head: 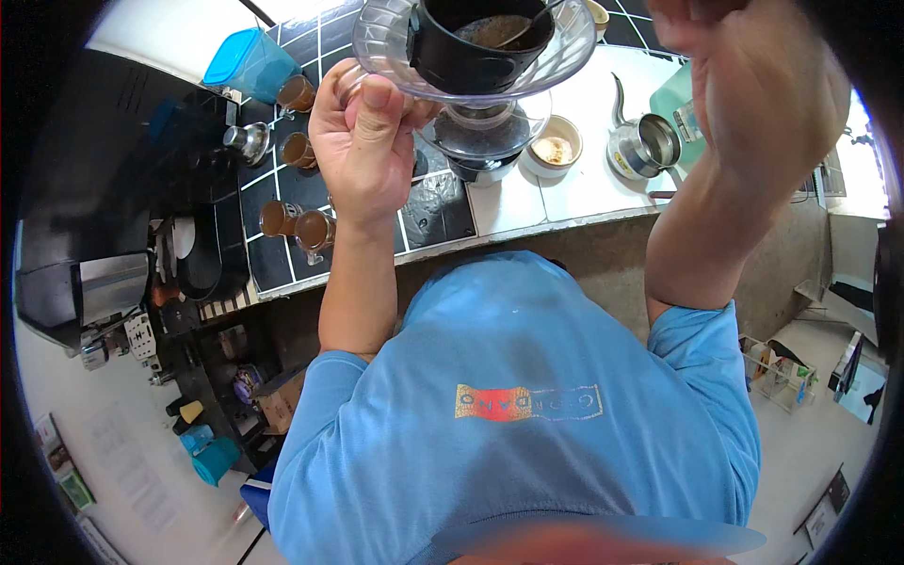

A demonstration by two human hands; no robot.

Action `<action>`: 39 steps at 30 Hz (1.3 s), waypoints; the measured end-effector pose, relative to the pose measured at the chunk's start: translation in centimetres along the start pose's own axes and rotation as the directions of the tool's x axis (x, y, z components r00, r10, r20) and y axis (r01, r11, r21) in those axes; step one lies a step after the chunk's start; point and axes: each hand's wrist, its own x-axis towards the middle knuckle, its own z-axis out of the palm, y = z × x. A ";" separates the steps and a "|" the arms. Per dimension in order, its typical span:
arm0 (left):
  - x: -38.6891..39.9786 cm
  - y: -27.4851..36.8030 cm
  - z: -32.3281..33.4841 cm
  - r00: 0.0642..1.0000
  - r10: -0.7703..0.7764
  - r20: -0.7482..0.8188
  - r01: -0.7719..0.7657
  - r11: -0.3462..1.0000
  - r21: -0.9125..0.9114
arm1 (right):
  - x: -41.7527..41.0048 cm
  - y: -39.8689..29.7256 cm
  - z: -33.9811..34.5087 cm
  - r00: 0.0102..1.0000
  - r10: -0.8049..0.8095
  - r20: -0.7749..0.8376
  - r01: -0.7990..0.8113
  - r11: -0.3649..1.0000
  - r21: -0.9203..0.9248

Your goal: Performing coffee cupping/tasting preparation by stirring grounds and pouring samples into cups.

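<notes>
My left hand (371, 141) grips the left rim of a clear ribbed dish (381, 56), thumb uppermost. Within the dish stands a black cup (466, 67) holding brown, wet-looking contents and a metal spoon (530, 28), whose upper end leans right. Beneath the dish are a clear disc and a container with dark contents (484, 131), partly hidden. My right hand (766, 78) is raised at the upper right, blurred by movement. Its fingers reach the top edge beside a dark patch, and whether they hold anything cannot be told.
Several glass mugs of brown liquid (314, 229) stand on the black-tiled counter (268, 265). To the right are a ceramic bowl (565, 166), a steel pitcher (639, 148) and a green container (671, 99). A blue-lidded tub (261, 70) sits at the back left.
</notes>
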 end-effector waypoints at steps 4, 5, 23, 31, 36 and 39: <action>0.2 0.2 -0.1 1.000 0.003 0.021 -0.002 1.000 -0.014 | -0.3 0.5 0.6 1.000 0.003 0.005 -0.003 1.000 -0.029; 0.3 0.3 -0.2 1.000 0.003 0.018 -0.003 1.000 -0.012 | -0.4 0.3 0.5 1.000 0.006 0.004 -0.006 0.999 -0.036; 0.6 0.6 0.8 0.995 -0.093 -0.036 0.090 0.994 -0.069 | -0.4 0.0 0.6 1.000 -0.004 0.011 0.006 0.980 -0.199; 0.5 1.0 0.8 0.996 -0.090 -0.002 0.089 0.990 -0.113 | -0.7 -0.2 1.3 1.000 -0.007 0.012 0.010 0.967 -0.254; 0.5 0.8 0.4 0.997 -0.064 0.047 0.070 0.991 -0.118 | -0.9 0.0 2.2 1.000 -0.016 0.025 0.022 0.957 -0.290; 0.2 0.7 0.1 0.997 -0.057 0.047 0.063 0.991 -0.117 | -1.4 1.0 3.0 0.999 -0.009 0.032 0.018 0.953 -0.303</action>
